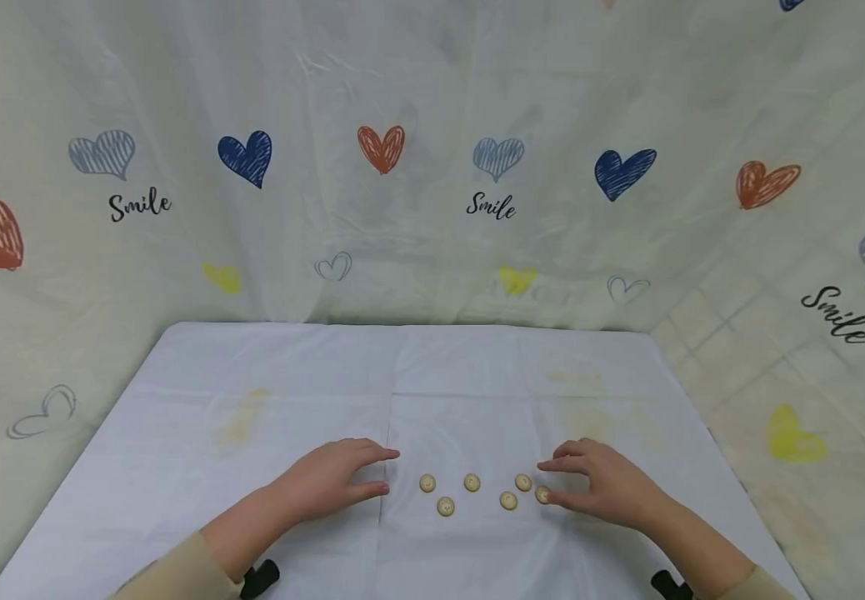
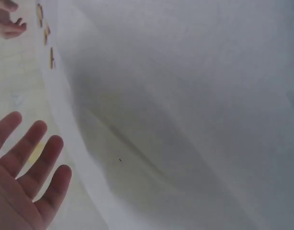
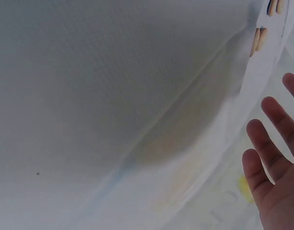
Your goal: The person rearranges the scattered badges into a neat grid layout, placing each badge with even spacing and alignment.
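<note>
Buttons (image 1: 472, 482) — we count six — lie on the white cloth (image 1: 312, 567) between the left hand (image 1: 327, 479) and right hand (image 1: 611, 481), both spread wide. The right thumb (image 1: 569, 501) hides part of one; we can't tell if they touch.

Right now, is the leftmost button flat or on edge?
Flat: the leftmost button shows its round face upward in the head view.

In your head view, you can read the word "Smile" (image 1: 491, 205) in black script three times on the heart-printed backdrop sheet (image 1: 432, 67), at the left, near the middle and at the far right, each time below a hatched light-blue heart (image 1: 498, 158).
</note>
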`<action>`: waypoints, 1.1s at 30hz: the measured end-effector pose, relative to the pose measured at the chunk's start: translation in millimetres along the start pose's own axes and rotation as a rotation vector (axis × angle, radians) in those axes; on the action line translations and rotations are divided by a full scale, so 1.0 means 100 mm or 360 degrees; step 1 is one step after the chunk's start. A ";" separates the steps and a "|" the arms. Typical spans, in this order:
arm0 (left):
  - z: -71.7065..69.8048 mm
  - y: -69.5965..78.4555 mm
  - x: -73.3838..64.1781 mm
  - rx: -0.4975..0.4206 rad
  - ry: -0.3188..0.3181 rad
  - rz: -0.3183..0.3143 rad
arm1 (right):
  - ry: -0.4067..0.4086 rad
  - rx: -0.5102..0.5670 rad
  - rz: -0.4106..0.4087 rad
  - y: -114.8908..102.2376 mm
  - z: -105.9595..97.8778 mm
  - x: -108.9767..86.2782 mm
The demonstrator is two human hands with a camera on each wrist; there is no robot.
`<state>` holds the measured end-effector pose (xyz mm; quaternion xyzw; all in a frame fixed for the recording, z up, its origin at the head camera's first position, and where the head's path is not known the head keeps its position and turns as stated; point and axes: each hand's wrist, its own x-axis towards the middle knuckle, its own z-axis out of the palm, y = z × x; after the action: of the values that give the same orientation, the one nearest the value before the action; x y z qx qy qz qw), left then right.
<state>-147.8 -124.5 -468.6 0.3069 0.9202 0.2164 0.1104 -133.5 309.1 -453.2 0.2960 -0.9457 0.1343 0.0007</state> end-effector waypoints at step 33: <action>0.33 0.16 0.67 0.0001 -0.0192 0.0020 | -0.0163 0.0052 -0.0210 0.29 0.28 0.11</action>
<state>-181.1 -60.9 -495.4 0.3250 0.9101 0.1981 0.1641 -156.7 318.6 -486.6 0.3641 -0.9206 0.1342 -0.0437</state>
